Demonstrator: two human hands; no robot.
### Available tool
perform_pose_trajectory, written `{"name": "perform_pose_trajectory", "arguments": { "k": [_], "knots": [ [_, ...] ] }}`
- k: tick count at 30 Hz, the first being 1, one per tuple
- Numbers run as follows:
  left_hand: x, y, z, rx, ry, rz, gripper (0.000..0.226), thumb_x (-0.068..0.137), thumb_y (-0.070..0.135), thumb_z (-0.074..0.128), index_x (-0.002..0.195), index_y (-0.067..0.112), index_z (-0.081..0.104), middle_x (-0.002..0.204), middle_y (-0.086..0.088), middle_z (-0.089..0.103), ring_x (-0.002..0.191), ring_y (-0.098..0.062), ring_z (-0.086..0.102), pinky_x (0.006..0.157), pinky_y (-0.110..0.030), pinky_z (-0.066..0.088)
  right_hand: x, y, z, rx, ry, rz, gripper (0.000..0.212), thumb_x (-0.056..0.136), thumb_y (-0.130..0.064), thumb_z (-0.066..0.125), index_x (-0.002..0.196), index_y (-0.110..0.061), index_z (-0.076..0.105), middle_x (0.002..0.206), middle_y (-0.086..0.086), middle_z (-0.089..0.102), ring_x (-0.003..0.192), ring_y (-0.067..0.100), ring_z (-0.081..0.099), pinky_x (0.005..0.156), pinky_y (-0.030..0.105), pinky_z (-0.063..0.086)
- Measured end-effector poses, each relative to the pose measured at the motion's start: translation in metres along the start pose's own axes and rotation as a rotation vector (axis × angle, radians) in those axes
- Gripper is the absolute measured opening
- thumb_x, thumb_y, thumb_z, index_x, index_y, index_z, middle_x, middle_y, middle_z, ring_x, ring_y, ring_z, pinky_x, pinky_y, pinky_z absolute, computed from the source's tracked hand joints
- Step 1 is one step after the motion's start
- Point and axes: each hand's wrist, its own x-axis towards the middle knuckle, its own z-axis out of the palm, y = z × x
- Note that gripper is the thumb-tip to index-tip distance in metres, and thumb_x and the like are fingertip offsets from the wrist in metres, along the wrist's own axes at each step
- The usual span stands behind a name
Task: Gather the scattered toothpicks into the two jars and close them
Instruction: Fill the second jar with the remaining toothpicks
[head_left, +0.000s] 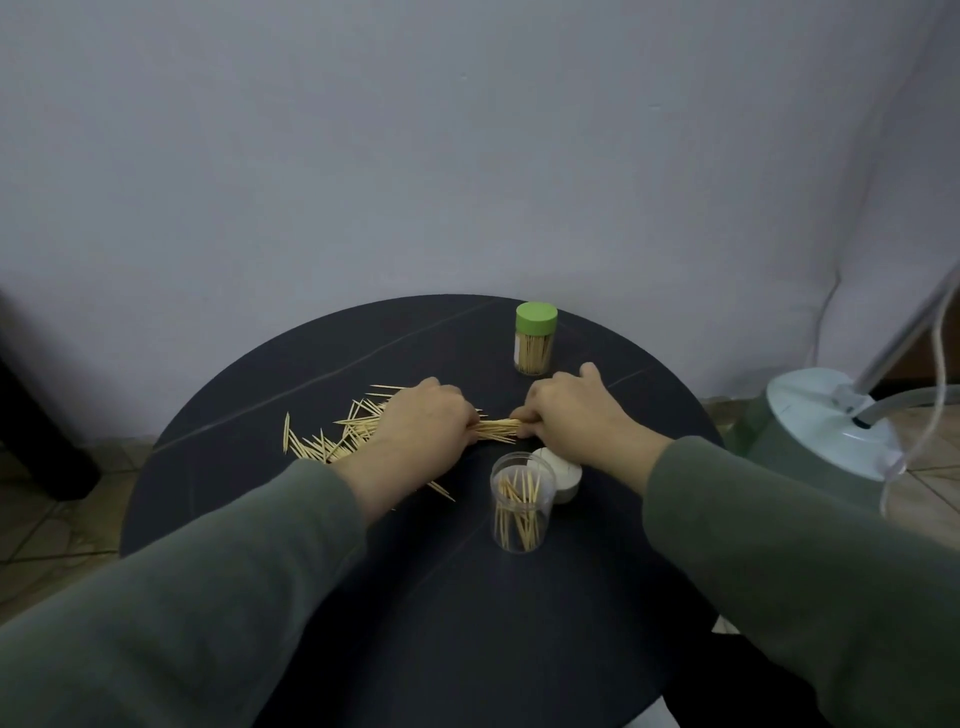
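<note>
Dozens of loose toothpicks (332, 439) lie scattered on the bench (426, 597) at my left; a gathered bundle (497, 430) sits between both hands. My left hand (426, 421) and right hand (569, 410) each curl their grip on 1 end of that bundle, fingers closed round it. Just in front stands the open jar (522, 501), partly filled, its white lid (563, 475) touching behind; the green-lidded jar (535, 339) stands farther back, closed. I judge 2 risks: the bundle splaying as I lift it, and my wrist tipping the open jar.
</note>
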Motion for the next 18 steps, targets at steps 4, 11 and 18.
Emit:
{"name": "perform_pose_trajectory", "arguments": {
  "k": [4,11,18],
  "knots": [
    [0.0041,0.0033,-0.0011,0.047,-0.028,0.017,0.032,0.098,0.039,0.047,0.121,0.024,0.064,0.118,0.000,0.058,0.109,-0.020,0.049,0.082,-0.032,0.045,-0.0055,-0.0012,-0.0005,-0.039,0.000,0.001,0.026,0.100,-0.037,0.046,0.118,-0.032,0.064,0.113,-0.002,0.060,0.105,0.022,0.052,0.093,0.045,0.029],
    [0.0038,0.0029,-0.0025,0.015,0.001,0.003,0.029,0.097,0.038,0.049,0.117,0.022,0.065,0.116,0.001,0.059,0.107,-0.019,0.050,0.085,-0.033,0.048,-0.0066,-0.0036,-0.0034,-0.053,0.028,0.021,0.021,0.099,-0.035,0.047,0.108,-0.030,0.066,0.095,-0.004,0.051,0.101,0.022,0.052,0.094,0.045,0.028],
    [0.0002,-0.0018,-0.0006,-0.031,0.065,-0.005,0.030,0.099,0.036,0.049,0.120,0.022,0.064,0.116,0.001,0.060,0.107,-0.018,0.052,0.085,-0.033,0.049,-0.0068,0.0033,-0.0063,-0.014,0.081,0.066,0.029,0.097,-0.038,0.051,0.123,-0.032,0.062,0.117,-0.004,0.061,0.112,0.020,0.052,0.099,0.044,0.028]
  ]
}}
